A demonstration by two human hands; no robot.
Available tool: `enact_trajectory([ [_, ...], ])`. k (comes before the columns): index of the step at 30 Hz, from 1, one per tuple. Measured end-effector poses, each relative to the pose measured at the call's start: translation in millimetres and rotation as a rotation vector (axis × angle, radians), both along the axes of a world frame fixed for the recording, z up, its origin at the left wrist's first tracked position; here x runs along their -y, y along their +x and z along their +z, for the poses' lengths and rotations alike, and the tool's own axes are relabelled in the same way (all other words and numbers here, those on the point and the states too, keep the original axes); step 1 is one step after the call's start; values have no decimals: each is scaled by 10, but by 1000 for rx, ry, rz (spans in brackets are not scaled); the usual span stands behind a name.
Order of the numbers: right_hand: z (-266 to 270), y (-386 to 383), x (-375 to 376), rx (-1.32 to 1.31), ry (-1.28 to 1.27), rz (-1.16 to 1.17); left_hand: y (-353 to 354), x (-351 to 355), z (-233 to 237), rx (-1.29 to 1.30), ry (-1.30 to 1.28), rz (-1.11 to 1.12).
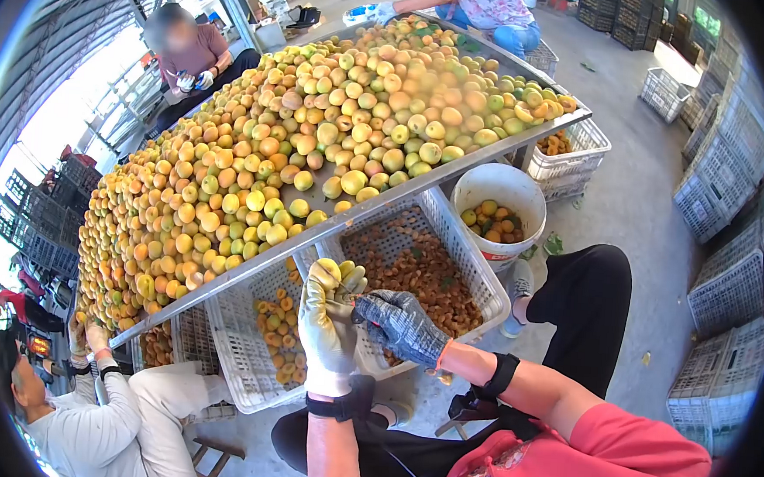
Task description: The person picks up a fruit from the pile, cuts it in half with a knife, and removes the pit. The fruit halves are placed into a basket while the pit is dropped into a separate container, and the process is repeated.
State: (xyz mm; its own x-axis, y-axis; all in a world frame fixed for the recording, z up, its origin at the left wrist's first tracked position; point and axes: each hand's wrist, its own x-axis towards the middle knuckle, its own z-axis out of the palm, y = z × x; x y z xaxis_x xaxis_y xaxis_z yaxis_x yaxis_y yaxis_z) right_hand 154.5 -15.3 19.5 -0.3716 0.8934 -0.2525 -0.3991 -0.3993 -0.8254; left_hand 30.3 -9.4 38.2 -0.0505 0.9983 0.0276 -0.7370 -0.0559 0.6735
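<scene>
My left hand (328,327), in a stained whitish glove, is raised in front of the table edge with its fingers closed around a yellow apricot (326,273). My right hand (401,325), in a dark grey knitted glove, meets it from the right with bent fingers pressed together; what they grip is hidden. Below both hands stands a white crate (495,285) with a layer of brown apricot pits (436,290). Left of it, another white crate (246,379) contains apricot halves (278,333).
Apricots (319,130) are heaped on a metal-edged table (456,166). A white bucket (525,195) with fruit stands right of the pit crate. Co-workers sit at the left (95,422), far left (188,52) and far side (492,9). Stacked crates (728,163) line the right.
</scene>
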Motion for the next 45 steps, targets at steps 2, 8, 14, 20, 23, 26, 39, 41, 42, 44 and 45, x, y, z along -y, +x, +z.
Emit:
enact_trajectory([
  [2,-9,-1,-6,-51,-36,-26,-70,-17,62,-157,-26,22],
  [8,8,-57,-32,48,0,-4,-68,-47,141,-284,-33,126],
  [14,-150,-158,-24,278,222,-69,-30,-53,-100,40,-174,43],
  [20,-100,7,-108,75,-20,-4,-81,-97,-9,-109,-126,-44],
  [23,-194,-19,-77,117,75,-20,-47,-58,-41,-186,-45,51],
  [26,-128,3,-51,228,273,-68,-53,-57,-111,-35,-93,-17],
  [39,-37,54,-101,208,169,-23,-120,-85,-103,-195,-29,25],
  [41,-351,29,-165,559,651,-152,-40,-88,-121,41,-103,15],
  [42,-315,36,-139,560,723,-216,-36,-96,-175,26,-79,-25],
  [44,-267,118,-109,552,637,-169,-25,-123,-271,58,-110,-29],
  [45,-231,151,-87,544,550,-123,0,-116,-263,90,-143,-34],
])
